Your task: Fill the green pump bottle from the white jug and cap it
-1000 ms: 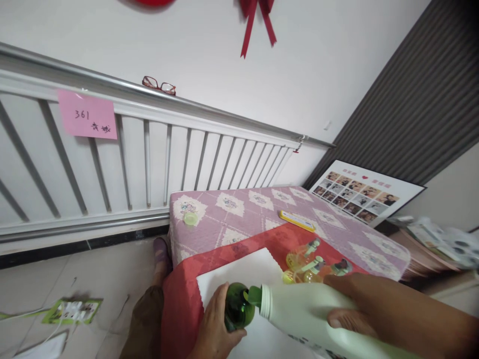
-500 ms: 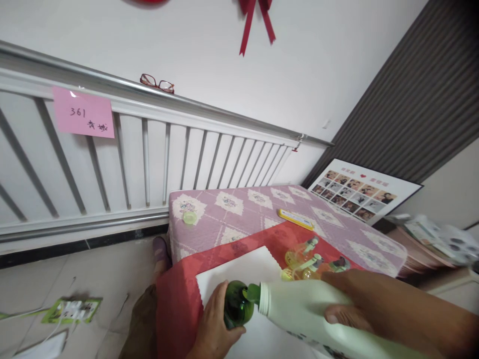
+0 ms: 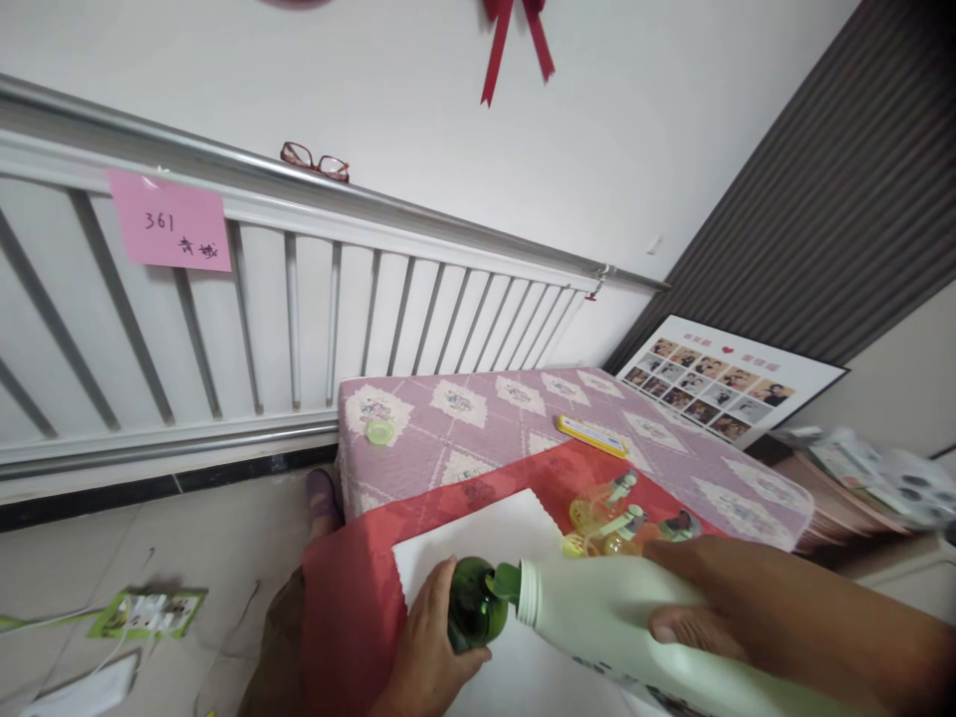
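Note:
My right hand grips a large white jug, tipped on its side with its green spout against the mouth of a small dark green bottle. My left hand is wrapped round that green bottle from below and holds it over a white cloth on a red cover. Just behind the jug lie small yellow bottles with green pump tops.
The low table has a purple patterned cloth with a pale green cap and a yellow flat object on it. A white radiator stands behind, with red glasses on top. A photo board leans at the right; a power strip lies on the floor.
Both hands, the jug and the green bottle have kept the same pose. The view has shifted only slightly.

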{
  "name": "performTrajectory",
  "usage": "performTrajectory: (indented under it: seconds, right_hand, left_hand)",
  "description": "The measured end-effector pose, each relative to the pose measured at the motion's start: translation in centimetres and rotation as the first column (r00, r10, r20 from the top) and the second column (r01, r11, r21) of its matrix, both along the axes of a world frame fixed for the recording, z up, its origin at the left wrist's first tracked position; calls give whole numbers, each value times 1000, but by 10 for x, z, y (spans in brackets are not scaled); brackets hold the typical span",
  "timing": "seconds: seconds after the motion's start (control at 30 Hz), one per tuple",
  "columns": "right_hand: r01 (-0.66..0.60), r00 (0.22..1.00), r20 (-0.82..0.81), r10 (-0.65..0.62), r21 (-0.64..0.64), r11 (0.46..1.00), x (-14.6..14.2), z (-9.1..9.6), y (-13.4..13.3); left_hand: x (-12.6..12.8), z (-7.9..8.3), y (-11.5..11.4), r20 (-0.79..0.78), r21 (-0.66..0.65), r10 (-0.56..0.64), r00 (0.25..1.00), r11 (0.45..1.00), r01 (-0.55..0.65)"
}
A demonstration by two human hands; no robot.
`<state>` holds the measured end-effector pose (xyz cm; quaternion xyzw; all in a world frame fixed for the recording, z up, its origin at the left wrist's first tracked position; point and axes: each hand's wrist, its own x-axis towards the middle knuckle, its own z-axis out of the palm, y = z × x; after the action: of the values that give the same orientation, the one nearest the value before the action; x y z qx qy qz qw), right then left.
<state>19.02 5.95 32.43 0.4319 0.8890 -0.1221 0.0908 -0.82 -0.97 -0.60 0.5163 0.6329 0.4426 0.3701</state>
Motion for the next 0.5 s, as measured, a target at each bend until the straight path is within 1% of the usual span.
performTrajectory:
  seconds: [0.1, 0.17, 0.37, 0.5]
  right_hand:
    - [36, 999, 36, -32, -116, 993, 0, 2, -1]
    - [53, 998, 40, -48, -130, 990, 0, 2, -1]
    - [76, 995, 72, -68, -104, 992, 0, 2, 0]
    - [94, 993, 90, -81, -155, 983, -4, 6, -2]
  left_hand:
    - [0, 0, 1, -6, -5, -3, 1000, 1000, 3]
    - [0, 0, 2, -6, 1, -4, 1000, 1000, 4]
    - [-1, -2, 3, -6, 3, -2, 1000, 1000, 2]
    - [0, -4, 3, -3, 9, 1, 1000, 1000, -1]
